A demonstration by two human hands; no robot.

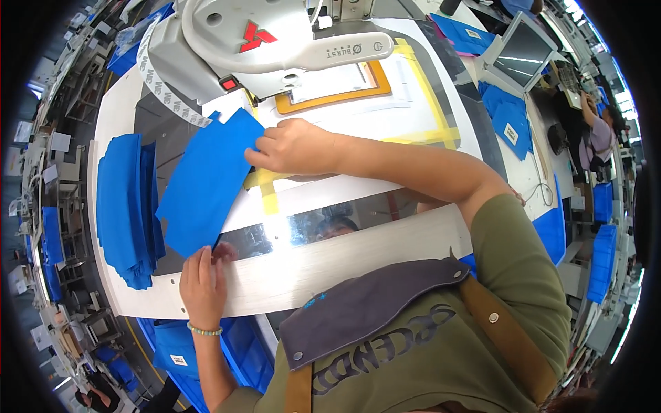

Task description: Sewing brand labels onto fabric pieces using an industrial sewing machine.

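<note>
A flat blue fabric piece (206, 175) is stretched at a slant between my two hands. My right hand (292, 146) pinches its upper right edge, fingers closed. At its lower corner, my left hand (203, 282) grips the cloth between thumb and fingers; a beaded bracelet circles that wrist. The fabric's top end lies just under the grey sewing machine head (255, 41). Left of it, a stack of similar blue fabric pieces (122, 206) lies on the white table (330, 265). An orange-yellow frame (379, 81) rests beneath the machine head, on a white sheet edged with yellow tape (268, 196).
The machine's pale handle (351, 51) juts right over the work area. Blue bins (251, 351) stand below the table's front edge. More blue pieces (506, 120) and a screen (525, 51) sit to the right. A person (597, 138) works at the far right.
</note>
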